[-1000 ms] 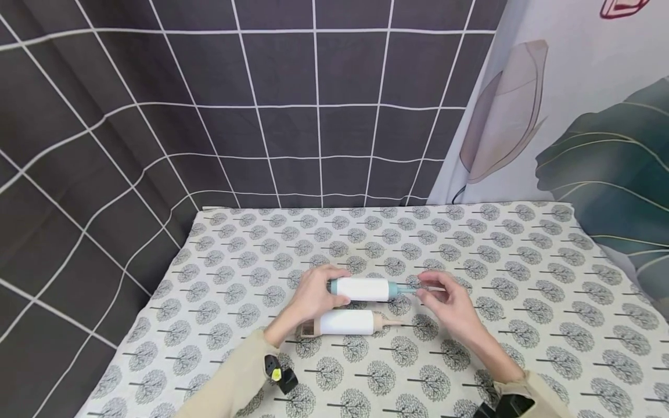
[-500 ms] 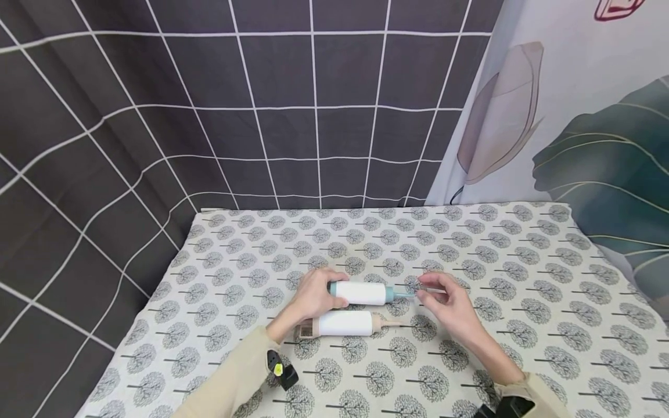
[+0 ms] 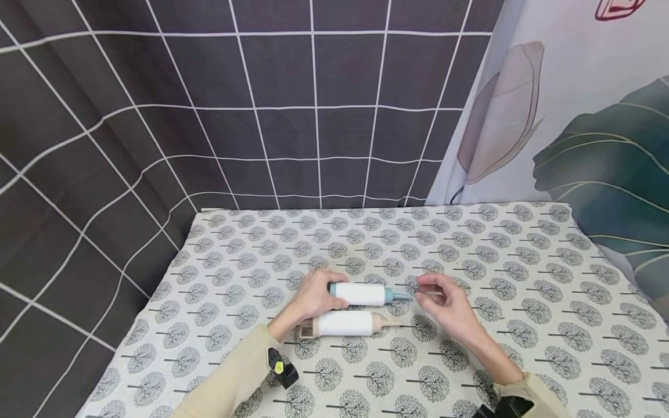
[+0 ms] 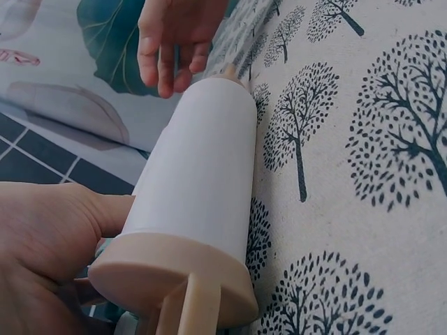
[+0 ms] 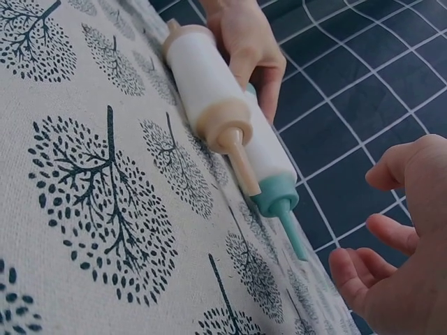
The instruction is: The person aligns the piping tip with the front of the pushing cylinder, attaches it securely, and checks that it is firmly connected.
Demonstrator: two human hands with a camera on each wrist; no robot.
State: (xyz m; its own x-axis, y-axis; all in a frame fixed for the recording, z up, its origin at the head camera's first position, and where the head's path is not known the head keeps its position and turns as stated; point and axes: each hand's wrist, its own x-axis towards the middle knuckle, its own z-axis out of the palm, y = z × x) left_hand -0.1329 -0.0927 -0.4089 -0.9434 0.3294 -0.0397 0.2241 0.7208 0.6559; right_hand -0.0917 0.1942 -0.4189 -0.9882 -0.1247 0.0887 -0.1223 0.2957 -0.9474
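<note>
My left hand (image 3: 316, 290) grips the left end of a white cylinder with teal ends (image 3: 360, 294), whose slim teal nozzle (image 3: 401, 296) points right. In front of it on the cloth lies a matching white cylinder with beige ends (image 3: 345, 323), its thin nozzle pointing the same way. The left wrist view shows a beige bar (image 4: 199, 307) sticking out from this one's end cap. Just right of the teal tip, my right hand (image 3: 446, 302) has its thumb and fingers loosely bent and apart. The right wrist view shows nothing between these fingers (image 5: 349, 276).
A cloth with tree prints (image 3: 502, 342) covers the table. Behind and to the left hangs a dark curtain with white grid lines (image 3: 282, 104). A pale curtain with leaf shapes (image 3: 617, 168) hangs on the right. Each wrist wears a black camera mount (image 3: 282, 368).
The teal-ended cylinder has shifted slightly left and its nozzle end has come a little nearer. More of the nozzle tip shows beside my right fingertips. The beige-ended cylinder lies as before.
</note>
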